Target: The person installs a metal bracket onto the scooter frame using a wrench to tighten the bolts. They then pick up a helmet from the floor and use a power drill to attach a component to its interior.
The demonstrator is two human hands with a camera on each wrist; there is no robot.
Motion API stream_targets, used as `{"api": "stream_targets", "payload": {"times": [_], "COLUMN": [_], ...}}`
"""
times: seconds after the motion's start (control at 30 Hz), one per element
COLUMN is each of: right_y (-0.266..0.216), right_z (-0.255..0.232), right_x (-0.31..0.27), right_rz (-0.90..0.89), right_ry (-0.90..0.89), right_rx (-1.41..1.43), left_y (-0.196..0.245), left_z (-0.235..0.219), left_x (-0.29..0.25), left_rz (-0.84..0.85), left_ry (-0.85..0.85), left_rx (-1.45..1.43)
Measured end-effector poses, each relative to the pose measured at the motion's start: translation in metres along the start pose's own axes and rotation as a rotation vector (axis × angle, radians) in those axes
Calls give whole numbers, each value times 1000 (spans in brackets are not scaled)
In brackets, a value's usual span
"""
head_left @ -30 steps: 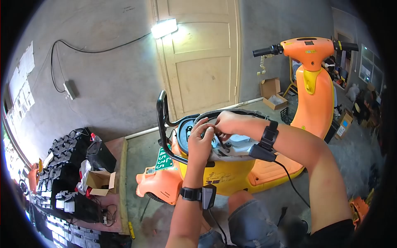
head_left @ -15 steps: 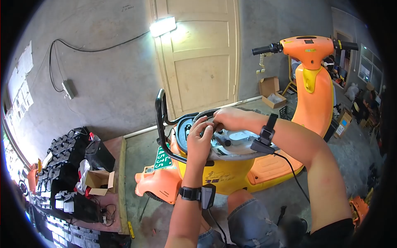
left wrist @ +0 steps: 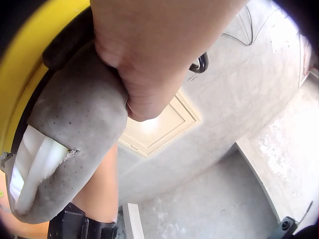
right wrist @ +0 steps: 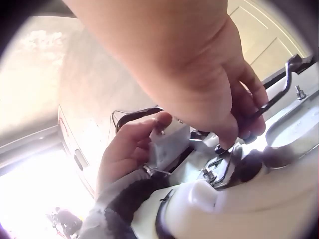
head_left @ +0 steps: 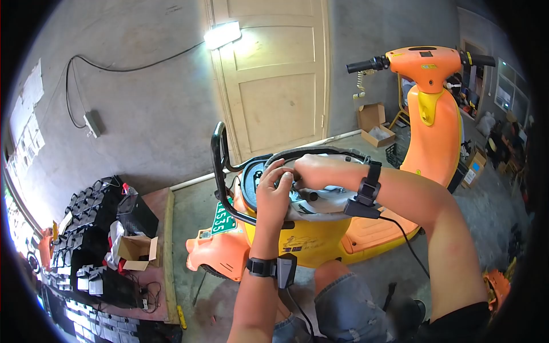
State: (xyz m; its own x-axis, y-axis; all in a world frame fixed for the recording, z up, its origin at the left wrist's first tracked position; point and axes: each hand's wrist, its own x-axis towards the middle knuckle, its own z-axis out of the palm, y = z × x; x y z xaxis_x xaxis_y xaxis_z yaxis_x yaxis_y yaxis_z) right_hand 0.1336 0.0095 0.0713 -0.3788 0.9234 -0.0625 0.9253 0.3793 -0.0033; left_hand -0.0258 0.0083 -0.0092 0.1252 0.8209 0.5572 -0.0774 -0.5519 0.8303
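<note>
Over the open top of an orange-and-yellow scooter (head_left: 269, 248), both hands work close together. My right hand (right wrist: 199, 94) bends down over the seat opening, its fingers curled about a dark bent rod (right wrist: 280, 97), with the fingertips low beside a small metal bracket (right wrist: 219, 172). Threaded studs with nuts (right wrist: 207, 173) stand near it. My left hand (head_left: 273, 194) is just left of the right, fingers bent at the back of the opening; I cannot tell whether it pinches anything. A grey, worn rim (left wrist: 84, 109) runs beneath the left wrist. A dark short tube (head_left: 309, 196) sits inside.
A black grab rail (head_left: 219, 166) rises behind the opening, left of the hands. Black batteries (head_left: 94, 217) and an open cardboard box (head_left: 137, 251) stand on a low platform at left. A lit lamp (head_left: 223, 35) hangs by the door (head_left: 280, 103). Another box (head_left: 374, 126) lies behind.
The right hand has shifted slightly left and its wrist has turned a little over the opening. The left hand stays nearly in place, and the view has drifted slightly.
</note>
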Motion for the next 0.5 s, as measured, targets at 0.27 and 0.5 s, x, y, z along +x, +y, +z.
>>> {"api": "stream_targets", "payload": {"times": [0.27, 0.5], "right_y": [-4, 31], "right_z": [5, 4], "right_x": [17, 11], "right_rz": [434, -100], "right_ry": [-177, 325], "right_rx": [628, 220], "left_y": [-2, -1], "left_z": [0, 0], "left_x": [0, -1], "left_rz": [-32, -11], "left_ry": [5, 7], "left_rx": [-43, -62]}}
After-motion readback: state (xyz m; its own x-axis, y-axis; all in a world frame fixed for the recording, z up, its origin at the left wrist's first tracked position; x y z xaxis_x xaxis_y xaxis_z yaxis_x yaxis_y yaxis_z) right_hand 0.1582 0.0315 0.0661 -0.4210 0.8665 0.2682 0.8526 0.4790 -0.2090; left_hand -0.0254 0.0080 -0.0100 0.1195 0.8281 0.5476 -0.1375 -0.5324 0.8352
